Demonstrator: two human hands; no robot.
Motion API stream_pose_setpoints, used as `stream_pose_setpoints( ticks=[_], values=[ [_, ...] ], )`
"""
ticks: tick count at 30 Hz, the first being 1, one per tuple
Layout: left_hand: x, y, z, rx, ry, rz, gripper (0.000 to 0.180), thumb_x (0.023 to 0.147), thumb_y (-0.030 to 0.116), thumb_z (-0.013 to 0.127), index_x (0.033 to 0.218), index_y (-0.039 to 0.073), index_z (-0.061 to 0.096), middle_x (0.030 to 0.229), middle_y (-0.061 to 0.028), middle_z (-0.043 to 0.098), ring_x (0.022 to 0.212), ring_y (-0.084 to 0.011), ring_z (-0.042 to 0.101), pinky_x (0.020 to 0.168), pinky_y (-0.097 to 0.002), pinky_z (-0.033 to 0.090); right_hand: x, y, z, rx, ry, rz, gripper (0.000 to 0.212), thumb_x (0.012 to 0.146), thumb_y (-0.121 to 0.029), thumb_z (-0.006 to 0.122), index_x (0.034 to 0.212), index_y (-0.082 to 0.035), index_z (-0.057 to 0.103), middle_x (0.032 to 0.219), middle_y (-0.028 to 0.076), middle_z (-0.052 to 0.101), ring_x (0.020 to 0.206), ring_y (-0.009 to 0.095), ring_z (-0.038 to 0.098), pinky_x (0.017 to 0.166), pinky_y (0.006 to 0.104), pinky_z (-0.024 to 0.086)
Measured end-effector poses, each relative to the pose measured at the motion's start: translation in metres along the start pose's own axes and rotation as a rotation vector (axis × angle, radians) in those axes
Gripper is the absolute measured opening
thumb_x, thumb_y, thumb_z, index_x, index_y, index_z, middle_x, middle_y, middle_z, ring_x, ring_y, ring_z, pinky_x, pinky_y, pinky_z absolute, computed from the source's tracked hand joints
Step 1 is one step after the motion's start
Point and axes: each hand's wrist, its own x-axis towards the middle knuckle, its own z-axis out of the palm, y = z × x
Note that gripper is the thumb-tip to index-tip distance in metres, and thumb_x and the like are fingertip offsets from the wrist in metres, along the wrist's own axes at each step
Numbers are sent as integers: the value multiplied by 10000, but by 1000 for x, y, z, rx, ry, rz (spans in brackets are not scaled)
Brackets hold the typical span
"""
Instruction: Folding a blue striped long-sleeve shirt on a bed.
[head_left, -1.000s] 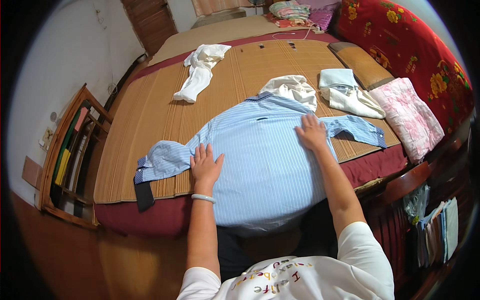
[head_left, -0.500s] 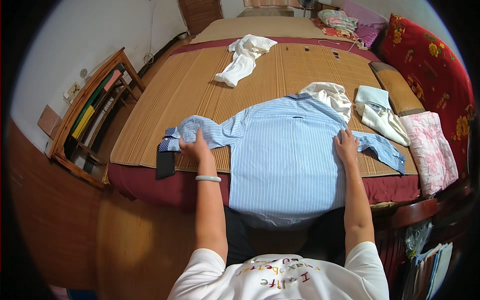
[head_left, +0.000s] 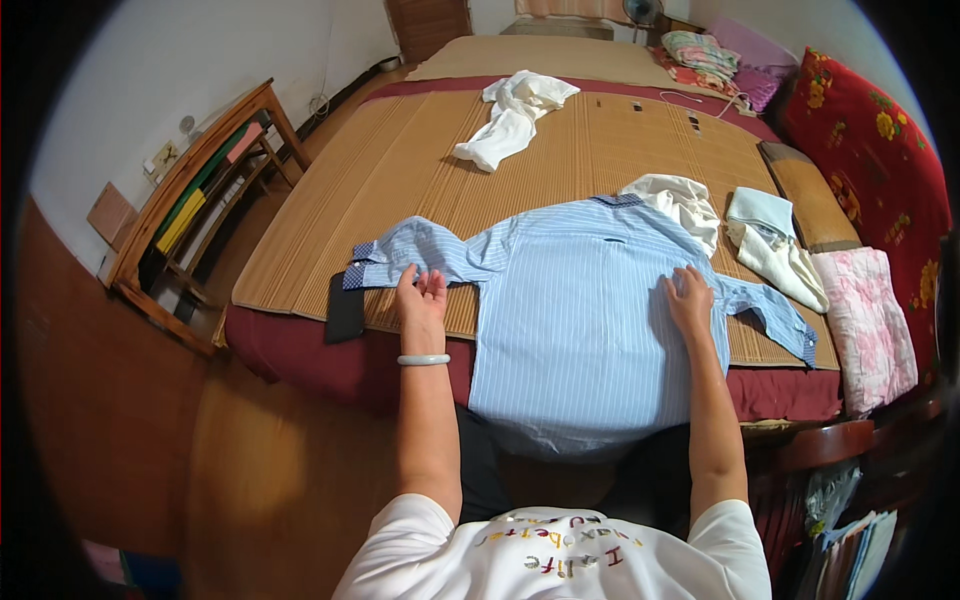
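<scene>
A light blue striped shirt lies spread with its back up over the bed's near edge, its lower hem hanging toward my lap. Its left-hand sleeve is doubled back, with dark dotted cuffs at its end, and the right-hand sleeve trails out to the side. My left hand is raised just on the near side of the doubled sleeve, fingers apart and palm turned up, holding nothing. Over the right part of the shirt's back is my right hand, fingers loosely curved and apart, gripping no cloth.
A dark flat object lies by the cuffs on the woven mat. White clothing rests farther back. Beyond the collar is a cream garment; folded clothes and a pink-white folded cloth lie right. A wooden shelf stands left.
My left hand has come off the doubled sleeve and moved right and nearer, turning palm up. My right hand has shifted from the shirt's side edge onto its back. The view has shifted slightly.
</scene>
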Motion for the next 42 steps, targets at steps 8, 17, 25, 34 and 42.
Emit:
stream_pose_setpoints(
  ticks=[8,17,25,34,42],
  values=[
    [-23,5,10,30,93,164,474,865,158,713,1211,-59,472,1181,-153,466,888,-268,599,772,-398,598,-17,-35,0,216,-87,-138,311,870,-284,704,1110,-86,703,1305,189,615,1220,364,572,1068,639,332],
    [41,13,-1,120,28,66,332,877,304,757,897,31,569,816,-51,589,698,-163,580,661,-293,583,-28,-64,0,210,-211,-131,310,904,-304,669,1114,-79,704,1281,141,636,1186,343,592,1096,606,325],
    [-1,-5,34,287,-66,333,155,902,175,692,952,46,624,875,-16,626,803,-121,571,753,-294,478,-29,-60,-8,186,-228,-137,298,913,-299,661,1093,-68,715,1219,116,668,1154,308,611,1081,541,372],
    [-101,-65,50,980,-1101,1117,114,783,79,676,889,40,685,896,-57,673,788,-217,617,769,-366,503,-21,-76,-9,959,-361,205,386,979,-346,594,1140,-8,688,1116,132,695,1056,273,655,931,399,514],
    [-154,-149,0,1562,-1723,1099,107,774,125,643,854,61,674,1195,-121,665,1278,-355,521,1096,-477,376,-9,-32,-26,1672,-775,608,836,936,-708,435,1346,14,536,1134,164,681,951,237,675,816,395,574]
  ],
)
